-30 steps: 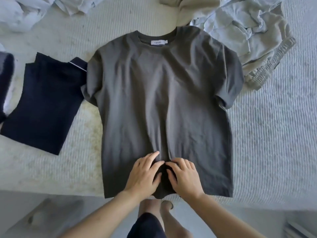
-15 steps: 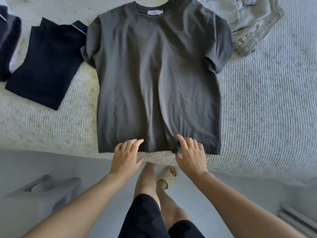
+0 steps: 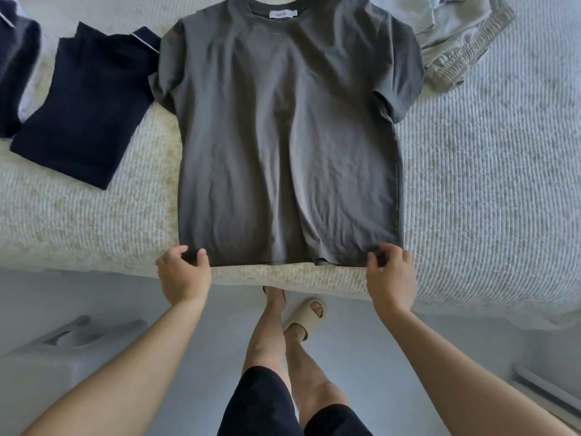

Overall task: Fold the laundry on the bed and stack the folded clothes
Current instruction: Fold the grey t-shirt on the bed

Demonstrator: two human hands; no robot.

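A dark grey T-shirt lies flat and face up on the bed, collar away from me, hem at the near edge. My left hand pinches the hem's left corner between thumb and fingers. At the hem's right corner my right hand pinches the cloth the same way. A folded navy garment lies to the left of the shirt, touching its left sleeve.
Another dark garment sits at the far left edge. A crumpled pile of light grey clothes lies at the upper right. The bed's near edge runs just below the hem. My legs and a beige slipper stand on the floor.
Both hands slid down from the shirt's middle to the hem, then apart to its two bottom corners, where they now pinch the cloth. The view has tilted down toward the bed edge.
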